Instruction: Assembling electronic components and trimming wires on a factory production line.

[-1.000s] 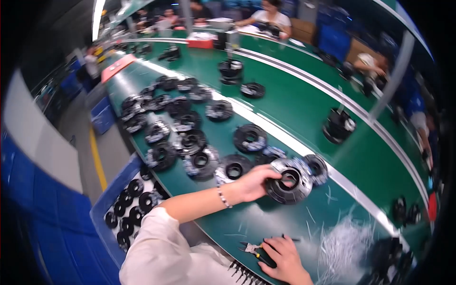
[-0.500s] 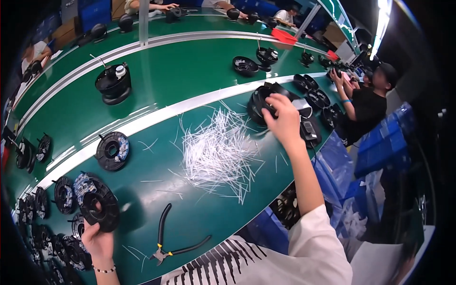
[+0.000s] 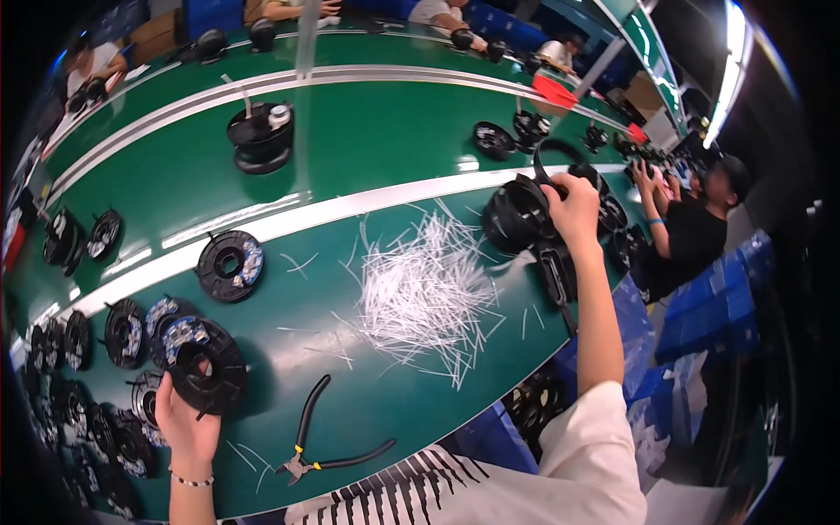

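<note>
Left hand (image 3: 186,418) at about eight o'clock, fingers wrapped round the rim of a black round part (image 3: 206,374) and holding it tilted just off the green belt (image 3: 367,149). Right hand (image 3: 573,206) out at two o'clock, clamped on the top edge of a second black part (image 3: 518,214) standing on its rim near the belt's right edge.

Risks as I see them: that left part is pinched only at its lower edge, so it could tip out of the fingers and knock the ones packed just beside it. The right one sits close to the edge, above the blue crates (image 3: 717,315); a loose grip there and I'd judge it goes over. The pile of white offcuts (image 3: 424,293) at the centre could be dragged along by a sleeve, and the pliers (image 3: 324,442) at six o'clock lie open right by the person's body.

Counting: two hands, one part in each. One pair of pliers. One heap of offcuts, with strays around it. One lone part (image 3: 229,265) at ten o'clock, one taller stack (image 3: 260,140) at eleven. The cluster at nine o'clock, a dozen or so; too crowded to count exactly. A person in black (image 3: 691,232) works at three o'clock.
</note>
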The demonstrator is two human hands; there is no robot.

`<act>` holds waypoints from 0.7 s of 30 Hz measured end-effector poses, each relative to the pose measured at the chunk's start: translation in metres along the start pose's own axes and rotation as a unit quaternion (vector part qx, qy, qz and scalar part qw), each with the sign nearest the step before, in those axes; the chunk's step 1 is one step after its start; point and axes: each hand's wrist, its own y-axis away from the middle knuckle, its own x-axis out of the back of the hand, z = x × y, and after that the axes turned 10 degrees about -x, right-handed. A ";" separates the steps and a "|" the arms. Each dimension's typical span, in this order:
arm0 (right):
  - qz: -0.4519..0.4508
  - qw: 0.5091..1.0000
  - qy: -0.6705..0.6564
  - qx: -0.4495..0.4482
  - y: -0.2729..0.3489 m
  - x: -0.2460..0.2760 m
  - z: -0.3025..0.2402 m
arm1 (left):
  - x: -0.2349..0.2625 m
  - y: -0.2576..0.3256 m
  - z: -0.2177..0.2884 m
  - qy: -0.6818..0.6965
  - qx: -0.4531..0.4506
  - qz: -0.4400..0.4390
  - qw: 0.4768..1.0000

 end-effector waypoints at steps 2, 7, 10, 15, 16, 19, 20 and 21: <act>0.019 0.982 -0.110 0.150 0.016 0.017 -0.067 | 0.001 0.001 0.001 -0.032 -0.001 0.055 0.998; -0.174 0.845 -0.225 0.454 0.085 0.026 -0.155 | 0.009 -0.004 -0.006 -0.046 0.010 0.107 0.993; -0.310 0.752 -0.292 0.503 0.113 0.021 -0.172 | 0.013 -0.002 -0.002 -0.059 -0.001 0.088 0.994; -0.385 0.711 -0.302 0.506 0.136 -0.008 -0.182 | 0.007 0.000 -0.001 -0.054 0.003 0.110 0.992; -0.362 0.710 -0.310 0.519 0.133 -0.016 -0.186 | 0.007 0.001 -0.001 -0.057 0.000 0.108 0.992; -0.188 0.762 -0.291 0.547 0.106 -0.025 -0.199 | 0.007 0.002 -0.001 -0.061 -0.008 0.105 0.993; -0.134 0.801 -0.313 0.493 0.109 -0.024 -0.207 | 0.006 0.002 -0.001 -0.069 -0.017 0.104 0.992; -0.161 0.823 -0.337 0.428 0.118 -0.016 -0.215 | 0.006 0.002 -0.001 -0.078 -0.026 0.104 0.991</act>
